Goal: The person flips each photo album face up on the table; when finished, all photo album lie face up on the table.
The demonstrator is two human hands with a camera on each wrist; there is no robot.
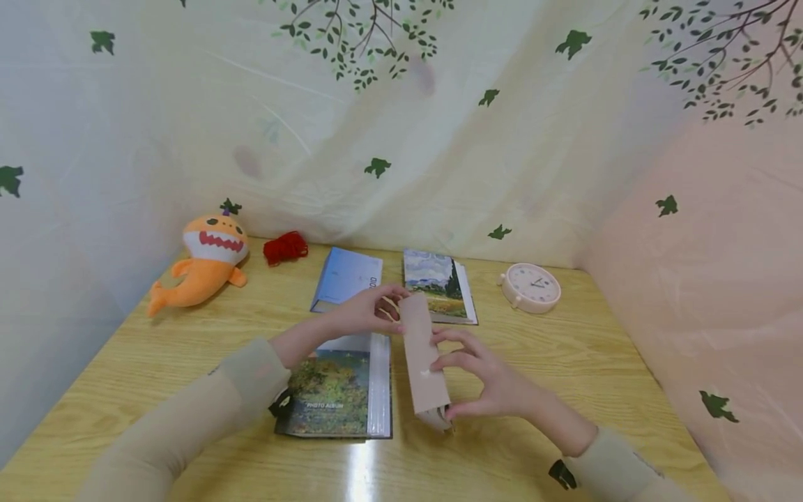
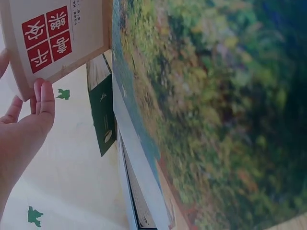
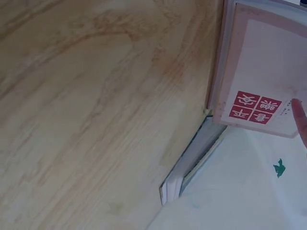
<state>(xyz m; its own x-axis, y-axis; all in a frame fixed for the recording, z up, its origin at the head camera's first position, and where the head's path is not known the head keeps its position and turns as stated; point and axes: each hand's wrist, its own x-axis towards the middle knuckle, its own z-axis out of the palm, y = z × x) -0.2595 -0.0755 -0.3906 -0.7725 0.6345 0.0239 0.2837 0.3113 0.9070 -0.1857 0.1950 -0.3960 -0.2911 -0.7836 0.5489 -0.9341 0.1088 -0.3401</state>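
Note:
A beige album [image 1: 422, 355] stands on edge, spine up, between both hands. My left hand [image 1: 366, 310] pinches its far end, with fingers bent at the corner. At the near part, my right hand [image 1: 479, 376] grips it, fingers on the side and thumb at the near end. Red blocks with white characters mark its pale cover [image 3: 268, 72] in the right wrist view. Below my left forearm lies a photo album [image 1: 332, 397] with a garden painting on its cover; it fills much of the left wrist view.
Behind the hands lie a blue album [image 1: 351, 275] and a landscape-painted album [image 1: 433, 282]. An orange plush shark [image 1: 203, 268] and red yarn [image 1: 285, 248] are at the back left. A pink clock [image 1: 532, 287] rests at the back right of the wooden table [image 1: 564, 348].

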